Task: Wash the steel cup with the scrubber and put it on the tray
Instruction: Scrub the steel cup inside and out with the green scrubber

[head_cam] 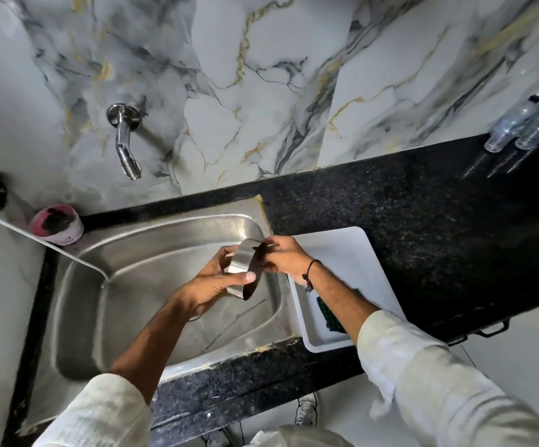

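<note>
Over the steel sink I hold the steel cup tilted on its side, its dark mouth turned toward the lower right. My left hand wraps around the cup's body, thumb near the rim. The fingertips of my right hand pinch the upper edge of the rim. To the right of the sink, a white tray rests on the counter. A dark green checked scrubber lies in the tray, partly hidden under my right forearm.
A chrome tap sticks out of the marble wall above the sink's left half; no water runs. A pink tub with something dark in it stands at the sink's back left corner. Plastic bottles lie on the black granite counter at far right.
</note>
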A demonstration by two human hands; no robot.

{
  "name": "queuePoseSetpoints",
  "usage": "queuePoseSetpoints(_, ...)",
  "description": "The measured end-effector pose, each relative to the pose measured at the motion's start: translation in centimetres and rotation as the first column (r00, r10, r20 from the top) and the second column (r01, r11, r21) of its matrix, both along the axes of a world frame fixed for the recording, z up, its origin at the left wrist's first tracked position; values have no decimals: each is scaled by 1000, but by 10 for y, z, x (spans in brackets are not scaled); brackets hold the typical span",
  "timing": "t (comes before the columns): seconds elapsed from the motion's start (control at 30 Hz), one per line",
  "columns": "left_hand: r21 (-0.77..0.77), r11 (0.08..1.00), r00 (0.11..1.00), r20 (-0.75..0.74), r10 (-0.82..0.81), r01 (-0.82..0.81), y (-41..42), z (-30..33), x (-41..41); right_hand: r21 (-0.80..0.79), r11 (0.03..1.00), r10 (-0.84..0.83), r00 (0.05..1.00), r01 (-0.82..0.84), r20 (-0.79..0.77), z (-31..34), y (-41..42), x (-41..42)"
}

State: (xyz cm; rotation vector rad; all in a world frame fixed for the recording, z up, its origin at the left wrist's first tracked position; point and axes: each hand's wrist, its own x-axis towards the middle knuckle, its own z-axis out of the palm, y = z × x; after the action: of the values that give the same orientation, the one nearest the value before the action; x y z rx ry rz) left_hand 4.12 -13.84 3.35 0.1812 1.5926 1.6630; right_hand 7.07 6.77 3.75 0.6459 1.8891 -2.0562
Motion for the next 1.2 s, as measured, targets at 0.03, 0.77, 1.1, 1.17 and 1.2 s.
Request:
queuePoseSetpoints(0.03, 31, 999, 1000, 15, -20, 20, -1, 1, -1, -3, 1000, 1, 1000, -1, -1, 1, -5, -3)
queuePoseSetpoints(0.77, -44, 979, 910, 364, 201, -199, -15, -48, 3, 700, 292, 133, 752, -652, 646, -40, 109, 118)
queuePoseSetpoints(1.1, 153, 863, 780, 523, 342, -481, -35, -34, 1, 285, 958, -91, 983, 42, 161, 8, 54, 42)
queuePoseSetpoints(1.17, 130, 851, 766, 518, 380, -509, -37, -28, -3, 179, 983, -49, 997, 37, 63, 24, 25, 19)
queuePoseSetpoints(1.2, 126, 844, 762, 514, 394, -522, -37, -25, -5, 202, 979, 6, 1000, -8, 10, 34, 7, 9)
